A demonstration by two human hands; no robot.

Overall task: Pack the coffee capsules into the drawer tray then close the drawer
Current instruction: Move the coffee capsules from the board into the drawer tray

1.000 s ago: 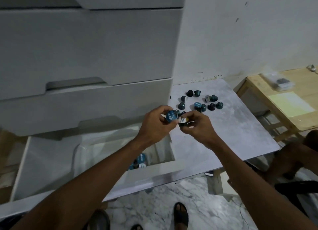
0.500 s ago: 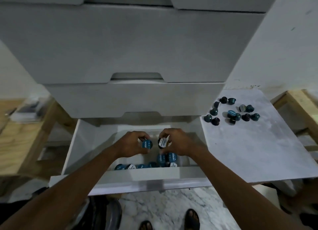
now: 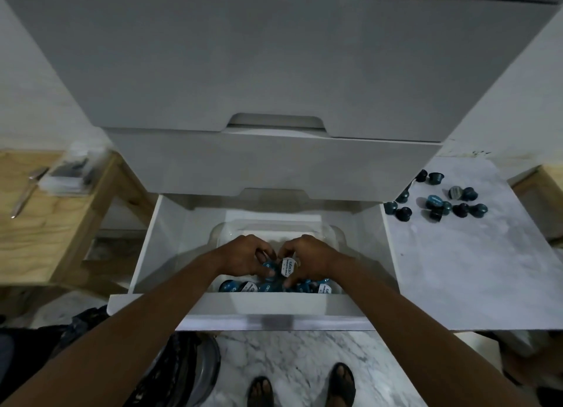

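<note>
Blue coffee capsules [image 3: 243,286] lie packed along the near end of the clear drawer tray [image 3: 330,234], which sits inside the open bottom drawer [image 3: 274,310]. Over the tray, the left hand [image 3: 246,258] pinches a blue capsule [image 3: 268,266] and the right hand [image 3: 307,260] grips a white-labelled capsule [image 3: 287,266], fingertips nearly touching. To the right of the drawer, more loose capsules [image 3: 435,201] sit scattered on a marble slab [image 3: 475,254].

A wooden table [image 3: 45,220] stands at the left, carrying a clear plastic box [image 3: 71,173] and a metal utensil [image 3: 27,191] lying beside it. Another wooden table [image 3: 545,187] shows at the right edge. Below, the marble floor [image 3: 304,361] holds two sandalled feet [image 3: 301,388], with dark cloth [image 3: 85,324] heaped at the lower left.
</note>
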